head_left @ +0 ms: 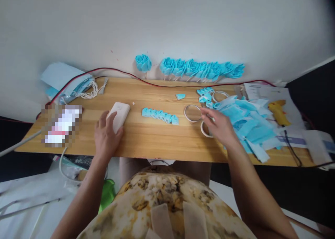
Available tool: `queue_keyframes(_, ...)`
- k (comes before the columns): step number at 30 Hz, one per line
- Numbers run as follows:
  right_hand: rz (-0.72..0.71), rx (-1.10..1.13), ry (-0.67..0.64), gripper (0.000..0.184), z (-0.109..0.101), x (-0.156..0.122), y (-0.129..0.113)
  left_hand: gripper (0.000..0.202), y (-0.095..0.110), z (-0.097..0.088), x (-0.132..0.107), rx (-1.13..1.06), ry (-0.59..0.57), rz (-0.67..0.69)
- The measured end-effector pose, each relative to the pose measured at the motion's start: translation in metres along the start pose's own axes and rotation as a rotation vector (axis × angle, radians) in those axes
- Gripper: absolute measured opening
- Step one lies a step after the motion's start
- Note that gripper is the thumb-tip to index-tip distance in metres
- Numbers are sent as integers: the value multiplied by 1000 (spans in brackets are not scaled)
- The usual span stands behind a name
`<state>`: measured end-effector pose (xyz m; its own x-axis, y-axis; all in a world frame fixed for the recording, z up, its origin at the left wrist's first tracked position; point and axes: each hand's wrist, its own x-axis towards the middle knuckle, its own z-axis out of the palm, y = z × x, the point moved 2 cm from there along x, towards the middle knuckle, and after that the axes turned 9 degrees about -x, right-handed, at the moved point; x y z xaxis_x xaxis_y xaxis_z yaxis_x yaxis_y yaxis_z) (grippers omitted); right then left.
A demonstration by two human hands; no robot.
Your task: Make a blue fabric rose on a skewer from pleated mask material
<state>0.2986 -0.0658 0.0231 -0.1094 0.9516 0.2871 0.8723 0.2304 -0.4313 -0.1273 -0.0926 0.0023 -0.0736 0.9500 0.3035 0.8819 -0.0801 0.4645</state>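
Head view: the left hand (105, 137) lies palm down on the near end of a white, rounded, oblong plastic device (119, 115). The fingers are slack and spread, not clenched around it. The device's long axis runs away from the person, its far end tipped slightly to the right.

The right hand (220, 126) is well apart from the left. It is bent down over a white tape ring (204, 129) near the front of the light wooden table (146, 141). Its fingertips touch the ring, but blur hides whether they pinch it.

A second, thin tape ring (193, 113) sits just left of those fingertips. A loose heap of cut blue mask fabric (244, 125) lies just right of the wrist.

Between the hands, touching neither, lies a folded blue fabric strip (160, 115), its long axis running left to right. A row of blue fabric roses (201, 69) leans on the wall behind, and a yellow glue gun (277, 112) rests far right.
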Motion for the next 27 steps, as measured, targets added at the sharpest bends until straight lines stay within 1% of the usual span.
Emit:
queue_keyframes(2,-87,-130,-48,34,8,-13,-1,57,4,3,4,-3,4,20)
queue_keyframes(5,-192,-260,-94,35,17,-21,-6,56,8,4,5,27,-11,25)
queue_keyframes(7,-219,-313,-94,38,19,-22,-8,53,13,2,3,53,-11,37)
queue_keyframes(9,-220,-340,-92,39,18,-20,-9,50,22,0,3,44,4,78)
queue_keyframes(11,-202,-354,-95,34,19,-16,-9,48,37,1,5,-12,8,148)
queue_keyframes(14,-158,-388,-128,27,23,-6,-15,45,67,12,13,-112,-50,280)
queue_keyframes(16,-121,-414,-152,29,27,1,-22,41,91,23,20,-150,-105,373)
queue_keyframes(19,-100,-406,-119,34,26,3,-33,36,125,38,31,-174,-186,511)
queue_keyframes(21,-140,-357,-89,37,20,-7,-37,36,143,45,36,-189,-242,584)
queue_keyframes(23,-154,-303,-64,36,13,-25,-35,37,156,51,40,-200,-297,632)
queue_keyframes(25,-104,-273,-22,31,4,-47,-25,37,166,56,43,-198,-354,670)
queue_keyframes(27,-19,-262,33,29,-4,-66,-12,38,174,63,46,-190,-409,708)
